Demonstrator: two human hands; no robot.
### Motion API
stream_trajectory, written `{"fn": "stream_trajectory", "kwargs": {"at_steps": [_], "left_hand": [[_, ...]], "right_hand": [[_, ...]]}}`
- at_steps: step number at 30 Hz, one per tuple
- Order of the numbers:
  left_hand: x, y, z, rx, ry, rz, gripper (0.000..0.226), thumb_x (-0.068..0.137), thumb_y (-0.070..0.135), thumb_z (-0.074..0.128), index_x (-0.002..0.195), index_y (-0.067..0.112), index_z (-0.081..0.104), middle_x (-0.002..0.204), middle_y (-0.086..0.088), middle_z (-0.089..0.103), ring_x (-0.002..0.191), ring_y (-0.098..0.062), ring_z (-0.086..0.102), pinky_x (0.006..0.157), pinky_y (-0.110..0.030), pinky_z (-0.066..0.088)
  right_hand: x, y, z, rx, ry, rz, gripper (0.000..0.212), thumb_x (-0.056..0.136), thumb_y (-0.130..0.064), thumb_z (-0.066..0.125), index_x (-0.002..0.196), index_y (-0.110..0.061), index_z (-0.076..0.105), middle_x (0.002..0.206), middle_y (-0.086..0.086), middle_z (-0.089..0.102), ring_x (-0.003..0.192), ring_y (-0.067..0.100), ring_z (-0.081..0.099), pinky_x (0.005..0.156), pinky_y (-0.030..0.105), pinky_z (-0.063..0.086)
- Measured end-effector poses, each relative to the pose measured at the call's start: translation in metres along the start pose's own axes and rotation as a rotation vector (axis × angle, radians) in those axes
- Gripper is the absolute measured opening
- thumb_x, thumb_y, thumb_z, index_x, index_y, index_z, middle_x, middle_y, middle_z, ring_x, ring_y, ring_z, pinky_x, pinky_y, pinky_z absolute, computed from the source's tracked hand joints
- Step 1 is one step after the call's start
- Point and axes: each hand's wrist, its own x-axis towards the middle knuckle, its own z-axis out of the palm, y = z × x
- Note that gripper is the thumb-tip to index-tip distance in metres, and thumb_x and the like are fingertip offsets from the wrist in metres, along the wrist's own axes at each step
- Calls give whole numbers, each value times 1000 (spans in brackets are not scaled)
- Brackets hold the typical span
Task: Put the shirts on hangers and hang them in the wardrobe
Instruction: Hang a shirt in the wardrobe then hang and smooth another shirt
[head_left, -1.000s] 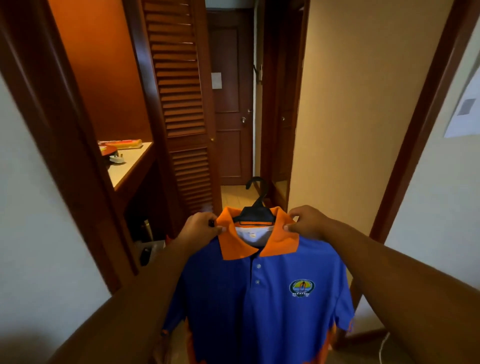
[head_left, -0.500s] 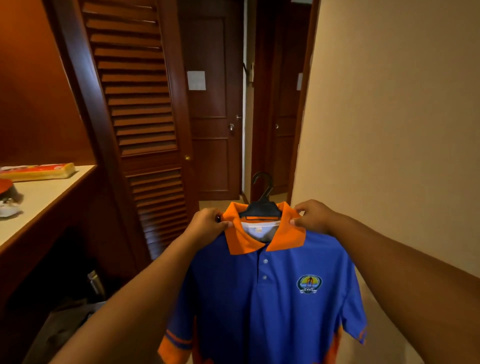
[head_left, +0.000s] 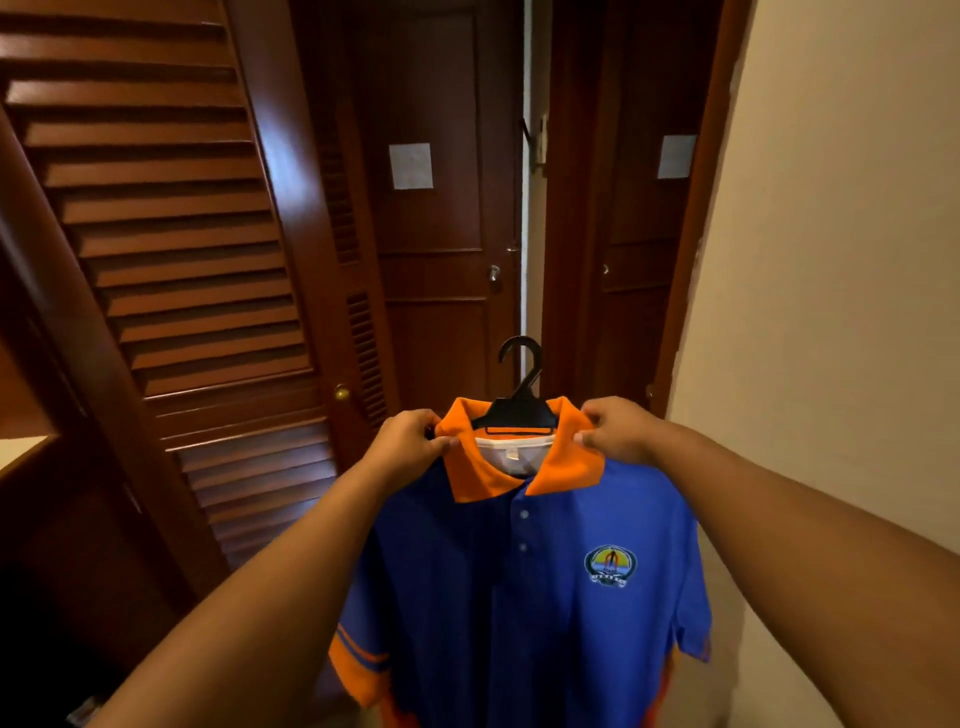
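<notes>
Two bare forearms are reaching forward from the bottom corners, and between them a blue polo shirt (head_left: 498, 597) is hanging front-on, its buttons running down the middle and a round badge sitting on the chest toward the right. An orange-trimmed sleeve is drooping at the lower left. The left hand (head_left: 405, 447) is pinching the shirt at the shoulder just beside the orange collar (head_left: 478, 478), fingers curled round the fabric; the right hand (head_left: 618, 431) is gripping the opposite side of the collar the same way, thumb and fingers clamped on the cloth. The shirt is sitting on a black hanger (head_left: 519, 405), whose hook is standing upright above the neckline, held in mid-air and touching nothing. Beyond, on the left, a louvered wooden door (head_left: 171, 260) is standing with a small brass knob at its edge. Farther back a dark panelled door (head_left: 436, 234) is carrying a pale paper notice (head_left: 411, 166), and a beige wall (head_left: 841, 260) is running along the right
</notes>
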Motion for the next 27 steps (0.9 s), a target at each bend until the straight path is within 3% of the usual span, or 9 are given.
{"fn": "stream_trajectory", "kwargs": {"at_steps": [3,12,14,21,23,27], "left_hand": [[69,2,-3,-12,43,-22,18,88,32,66,97,17,64,95,0,65,90,-15,59,79,-37,51],[251,-32,-7,-11,126,-79,14,89,32,65,95,19,63,94,1,65,88,-14,58,71,-28,44],[294,-43,-5,-15,155,-78,12,90,31,64,93,19,62,93,1,64,87,-14,57,70,-26,43],[430,-83,-33,17,222,-137,10,91,33,62,93,24,58,91,-1,65,87,-18,62,81,-39,53],[464,-95,-44,50,251,-156,15,91,34,61,100,22,59,97,-1,65,90,-18,60,80,-38,51],[526,-121,-69,134,339,-201,18,93,35,58,104,20,59,98,1,62,86,-14,52,73,-31,40]], "right_hand": [[81,4,-26,11,-24,-32,5,93,-19,61,92,-21,57,87,0,56,89,20,56,73,31,44],[300,2,-63,-79,-51,-124,17,90,-19,65,77,-22,54,84,-1,55,88,21,55,71,32,43],[346,0,-68,-111,-36,-142,11,90,-20,65,82,-20,57,90,2,58,92,22,56,75,34,46],[498,-32,-83,-150,-33,-198,9,90,-21,63,85,-22,56,87,-1,54,91,21,54,67,27,41],[539,-43,-85,-147,-33,-229,17,90,-22,64,78,-25,52,84,-3,53,89,21,54,64,27,39],[626,-71,-82,-137,-57,-289,13,90,-22,65,83,-23,53,90,1,56,89,21,54,72,30,40]]}}
